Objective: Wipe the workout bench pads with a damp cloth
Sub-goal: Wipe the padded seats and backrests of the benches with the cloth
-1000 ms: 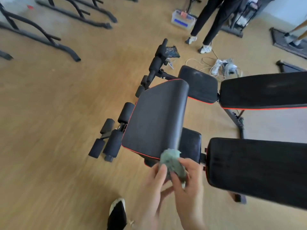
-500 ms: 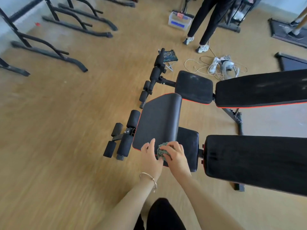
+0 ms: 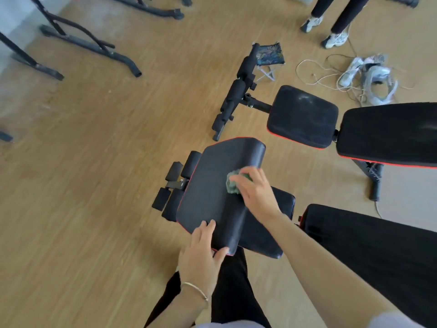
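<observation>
I am pressing the damp cloth (image 3: 233,184) down onto the tilted pad (image 3: 210,197) with my right hand (image 3: 256,195), fingers laid over the wad. The view is smeared there, so they seem flat rather than curled round it. The cloth is bunched small, soft and light, and sitting under my fingertips near the pad's far right edge. It is going to squash and drag with the palm rather than slide freely, so I am holding it from above, not pinching.

My left hand (image 3: 201,254) is resting open on the pad's near corner, fingers straight on top and thumb along the red-piped edge, steadying it. The pad looks firm, smooth and a little slick, and it is probably hinged, hence the bracing.

Most of the pad lies bare between my two hands and out past the left one. Just beyond the cloth the surface is rolling over a rounded edge. The seat pad (image 3: 267,235) is lying under my right forearm.
</observation>
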